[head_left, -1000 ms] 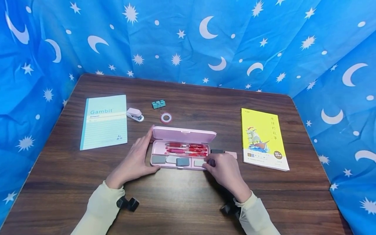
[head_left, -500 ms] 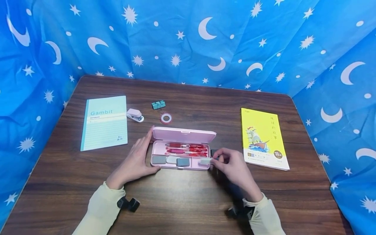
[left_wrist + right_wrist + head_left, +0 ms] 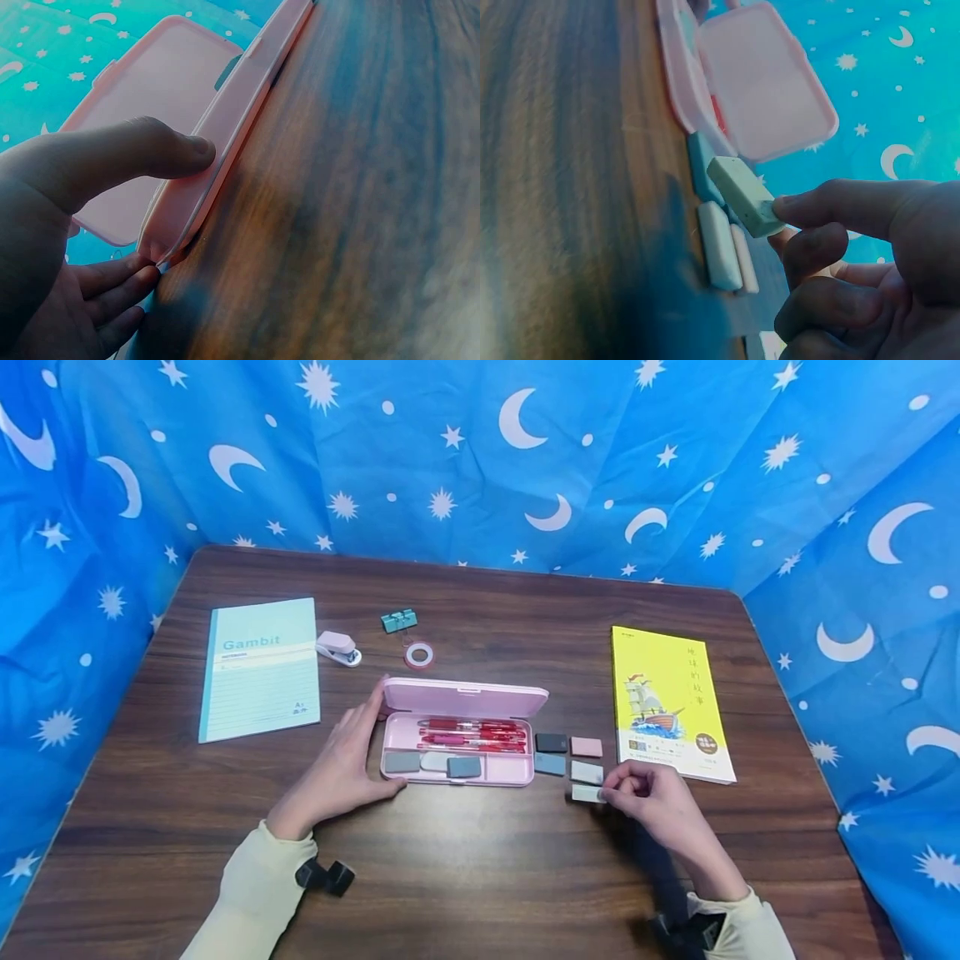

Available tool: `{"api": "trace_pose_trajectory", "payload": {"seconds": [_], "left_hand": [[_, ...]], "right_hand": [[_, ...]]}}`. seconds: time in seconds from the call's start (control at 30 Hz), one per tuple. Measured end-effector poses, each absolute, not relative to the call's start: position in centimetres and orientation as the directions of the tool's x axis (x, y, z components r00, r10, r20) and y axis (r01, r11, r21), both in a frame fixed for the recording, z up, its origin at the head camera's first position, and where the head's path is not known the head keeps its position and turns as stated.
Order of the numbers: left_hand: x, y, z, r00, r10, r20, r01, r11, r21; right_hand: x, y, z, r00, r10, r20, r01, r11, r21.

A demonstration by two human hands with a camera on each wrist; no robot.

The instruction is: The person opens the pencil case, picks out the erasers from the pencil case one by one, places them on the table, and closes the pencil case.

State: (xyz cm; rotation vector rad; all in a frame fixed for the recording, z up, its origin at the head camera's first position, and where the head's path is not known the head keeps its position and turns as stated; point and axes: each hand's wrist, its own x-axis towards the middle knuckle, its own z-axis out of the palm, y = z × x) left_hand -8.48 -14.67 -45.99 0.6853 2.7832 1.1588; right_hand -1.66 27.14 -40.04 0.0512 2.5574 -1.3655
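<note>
An open pink pencil case [image 3: 510,770] lies mid-table in the head view, its lid raised. Red pens [image 3: 472,735] fill its back section. In the front left section are a grey eraser [image 3: 402,762], a white eraser [image 3: 434,762] and a darker grey one. My left hand [image 3: 341,768] holds the case's left end, thumb on the front wall [image 3: 196,157]. Right of the case, my right hand [image 3: 663,797] pinches a pale green eraser [image 3: 744,196] between thumb and fingers, above the table. Beneath and beside it lie a white eraser [image 3: 587,772], a pink, a blue and a black one.
A yellow book [image 3: 667,702] lies at the right and a light blue notebook [image 3: 260,672] at the left. Behind the case are a small stapler [image 3: 339,648], a teal binder clip [image 3: 399,621] and a tape roll [image 3: 418,654]. A blue curtain [image 3: 465,460] surrounds the table.
My right hand has lifted the pale green eraser out of the case's front right section and carried it right, over the loose erasers. My left hand stays on the case.
</note>
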Motion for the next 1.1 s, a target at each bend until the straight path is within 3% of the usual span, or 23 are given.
{"api": "trace_pose_trajectory", "payload": {"seconds": [0.67, 0.93, 1.1], "left_hand": [[-8.5, -14.8, -46.0, -0.901, 0.418, 0.112, 0.377, 0.632, 0.677], [-8.5, -14.7, -45.7, -0.902, 0.42, 0.102, 0.371, 0.63, 0.683], [-8.5, -14.7, -45.7, -0.902, 0.42, 0.103, 0.37, 0.626, 0.687]], "right_hand": [[-2.0, 27.2, -42.1, -0.944, 0.061, -0.325, 0.281, 0.665, -0.691], [-2.2, 26.1, -40.9, -0.974, 0.104, -0.2, 0.202, 0.793, -0.575], [-2.7, 23.2, -39.5, -0.998, 0.033, -0.052, 0.057, 0.798, -0.6]]}}
